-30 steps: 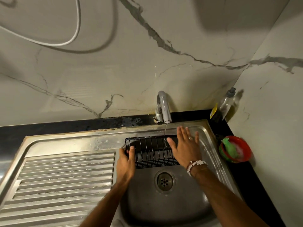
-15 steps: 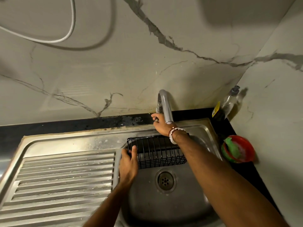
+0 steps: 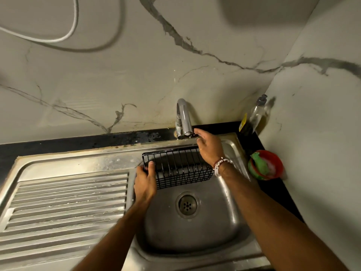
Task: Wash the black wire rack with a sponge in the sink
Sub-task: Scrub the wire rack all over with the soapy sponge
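Observation:
The black wire rack (image 3: 181,169) stands tilted against the back wall of the steel sink (image 3: 197,233). My left hand (image 3: 145,182) grips the rack's left end, thumb over the top wire. My right hand (image 3: 210,148) hovers above the rack's right end, its loosely curled fingertips at the mouth of the chrome tap (image 3: 183,118), and I see nothing held in it. No water stream shows. The green sponge (image 3: 258,166) lies in a red bowl (image 3: 278,160) on the black counter to the right, apart from both hands.
A clear dish-soap bottle (image 3: 254,118) stands in the back right corner. The ribbed drainboard (image 3: 64,204) fills the left side. The drain (image 3: 187,205) sits below the rack. A white cable (image 3: 58,39) hangs on the marble wall.
My right hand left the rack, reached to the tap handle, then shifted right to the spout mouth. The thin water stream is gone. My left hand kept its grip on the rack.

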